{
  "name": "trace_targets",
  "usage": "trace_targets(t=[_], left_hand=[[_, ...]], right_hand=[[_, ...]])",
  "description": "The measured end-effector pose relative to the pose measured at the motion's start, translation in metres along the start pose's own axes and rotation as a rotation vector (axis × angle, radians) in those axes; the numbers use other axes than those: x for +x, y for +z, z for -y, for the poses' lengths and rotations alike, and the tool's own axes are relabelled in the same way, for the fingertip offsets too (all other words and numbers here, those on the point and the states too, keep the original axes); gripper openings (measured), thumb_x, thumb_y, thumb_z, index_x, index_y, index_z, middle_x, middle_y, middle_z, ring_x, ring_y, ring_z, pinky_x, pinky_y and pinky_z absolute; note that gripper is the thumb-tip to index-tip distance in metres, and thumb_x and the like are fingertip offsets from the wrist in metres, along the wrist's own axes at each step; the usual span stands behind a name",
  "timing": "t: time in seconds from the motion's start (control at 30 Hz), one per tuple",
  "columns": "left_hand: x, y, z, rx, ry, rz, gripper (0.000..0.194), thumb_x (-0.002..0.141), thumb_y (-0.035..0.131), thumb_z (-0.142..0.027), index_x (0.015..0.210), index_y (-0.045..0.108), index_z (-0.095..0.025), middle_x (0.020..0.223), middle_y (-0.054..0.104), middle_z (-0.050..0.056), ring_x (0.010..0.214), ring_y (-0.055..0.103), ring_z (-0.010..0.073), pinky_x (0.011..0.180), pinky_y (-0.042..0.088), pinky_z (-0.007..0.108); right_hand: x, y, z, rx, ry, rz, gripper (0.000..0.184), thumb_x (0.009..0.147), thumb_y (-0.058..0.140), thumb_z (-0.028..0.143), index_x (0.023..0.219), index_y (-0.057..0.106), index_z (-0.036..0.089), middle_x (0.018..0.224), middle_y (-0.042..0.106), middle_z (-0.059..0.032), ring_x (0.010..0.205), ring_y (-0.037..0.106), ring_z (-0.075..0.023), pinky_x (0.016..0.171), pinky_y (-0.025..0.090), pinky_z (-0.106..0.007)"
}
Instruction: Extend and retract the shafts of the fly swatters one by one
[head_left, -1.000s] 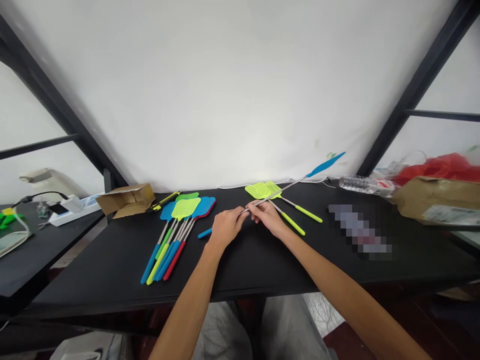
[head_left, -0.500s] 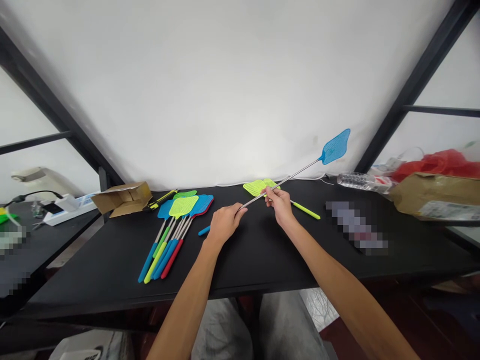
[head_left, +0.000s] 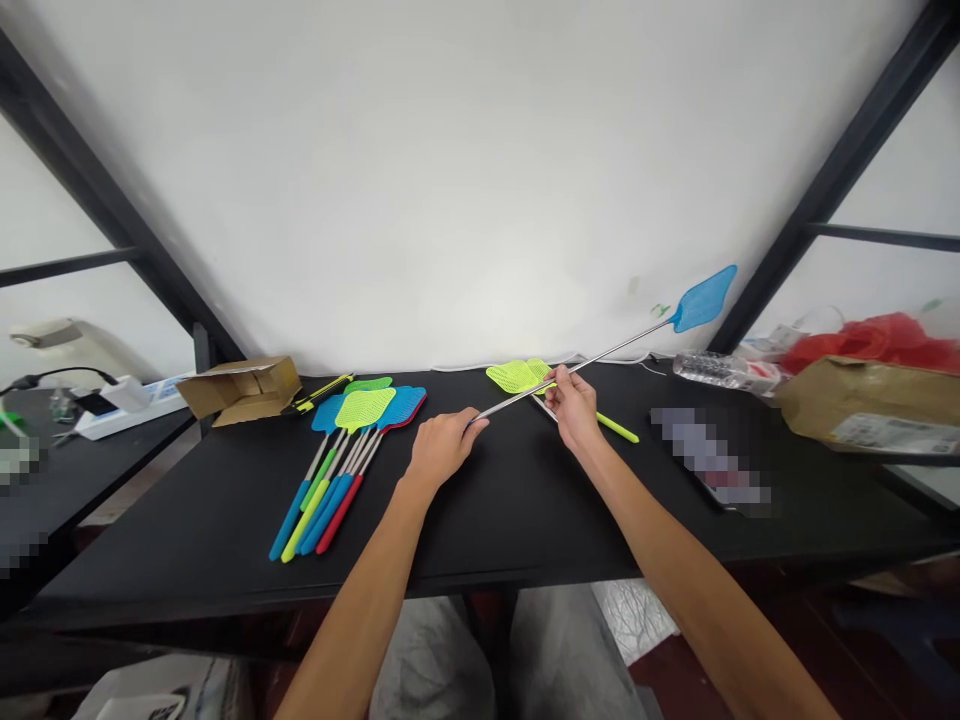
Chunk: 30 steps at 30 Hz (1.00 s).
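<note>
Swatter handle hidden inside my left hand, fist closed round it. My right hand pinches blue swatter rod, head raised far right.

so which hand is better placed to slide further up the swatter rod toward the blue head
Right hand, probably: it pinches the rod further along, nearer the blue head. The left hand holds the handle end, well back from it.

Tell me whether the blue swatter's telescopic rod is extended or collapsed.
Extended: the blue mesh-headed fly swatter sits far out on its long silver metal rod, held between both hands.
</note>
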<state>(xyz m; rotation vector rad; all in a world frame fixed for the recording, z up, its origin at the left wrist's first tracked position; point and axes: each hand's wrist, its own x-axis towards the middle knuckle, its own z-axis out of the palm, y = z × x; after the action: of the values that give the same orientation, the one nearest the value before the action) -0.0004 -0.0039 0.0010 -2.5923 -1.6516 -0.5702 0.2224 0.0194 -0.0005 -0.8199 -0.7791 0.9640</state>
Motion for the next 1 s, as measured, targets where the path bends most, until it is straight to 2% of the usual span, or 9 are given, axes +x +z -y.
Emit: trace_targets(t=[0.27, 0.53, 0.7, 0.8, 0.9, 1.0], left_hand=[[-0.001, 0.000, 0.002, -0.006, 0.006, 0.007, 0.046, 0.100, 0.027, -0.054, 0.105, 0.065, -0.028, 0.087, 0.071, 0.005, 0.082, 0.066, 0.0221, 0.063, 0.033, 0.027], [-0.001, 0.001, -0.008, -0.053, 0.014, -0.008, 0.045, 0.101, 0.027, -0.053, 0.105, 0.063, -0.026, 0.087, 0.072, 0.005, 0.078, 0.066, 0.0219, 0.061, 0.030, 0.027], [-0.001, 0.001, -0.009, -0.058, 0.028, -0.019, 0.044, 0.101, 0.027, -0.052, 0.101, 0.063, -0.026, 0.087, 0.072, 0.004, 0.078, 0.066, 0.0218, 0.058, 0.026, 0.027], [-0.001, 0.001, -0.008, -0.072, 0.034, -0.029, 0.045, 0.101, 0.027, -0.053, 0.101, 0.063, -0.026, 0.088, 0.072, 0.005, 0.079, 0.066, 0.0217, 0.059, 0.027, 0.027], [0.000, 0.000, -0.007, -0.102, 0.030, -0.039, 0.046, 0.101, 0.026, -0.053, 0.104, 0.064, -0.027, 0.086, 0.072, 0.004, 0.080, 0.066, 0.0214, 0.061, 0.029, 0.026], [0.001, 0.000, -0.006, -0.104, 0.017, -0.043, 0.046, 0.101, 0.027, -0.054, 0.104, 0.064, -0.027, 0.083, 0.071, 0.004, 0.080, 0.066, 0.0218, 0.062, 0.029, 0.026]], right_hand=[[-0.002, 0.000, -0.006, 0.027, 0.003, 0.047, 0.038, 0.069, 0.078, 0.054, 0.074, 0.065, 0.019, 0.081, 0.061, -0.0004, 0.054, 0.045, -0.0059, 0.047, 0.037, -0.022], [-0.020, 0.015, -0.026, -0.089, 0.008, 0.285, 0.036, 0.080, 0.069, 0.055, 0.077, 0.072, 0.019, 0.058, 0.052, 0.0005, 0.053, 0.044, -0.0096, 0.047, 0.036, -0.024], [-0.028, 0.019, -0.026, -0.104, 0.042, 0.333, 0.035, 0.079, 0.070, 0.054, 0.078, 0.074, 0.019, 0.080, 0.066, -0.0056, 0.062, 0.048, -0.0108, 0.048, 0.039, -0.023], [-0.029, 0.021, -0.022, -0.097, 0.080, 0.367, 0.035, 0.079, 0.070, 0.054, 0.081, 0.074, 0.020, 0.090, 0.070, -0.0072, 0.066, 0.050, -0.0119, 0.049, 0.040, -0.023], [-0.024, 0.021, -0.015, -0.052, 0.087, 0.339, 0.033, 0.079, 0.071, 0.052, 0.087, 0.075, 0.021, 0.091, 0.071, -0.0067, 0.067, 0.052, -0.0118, 0.050, 0.040, -0.022], [-0.012, 0.015, -0.005, 0.067, 0.057, 0.196, 0.036, 0.079, 0.069, 0.055, 0.093, 0.074, 0.023, 0.092, 0.070, -0.0052, 0.065, 0.053, -0.0106, 0.050, 0.041, -0.022]])
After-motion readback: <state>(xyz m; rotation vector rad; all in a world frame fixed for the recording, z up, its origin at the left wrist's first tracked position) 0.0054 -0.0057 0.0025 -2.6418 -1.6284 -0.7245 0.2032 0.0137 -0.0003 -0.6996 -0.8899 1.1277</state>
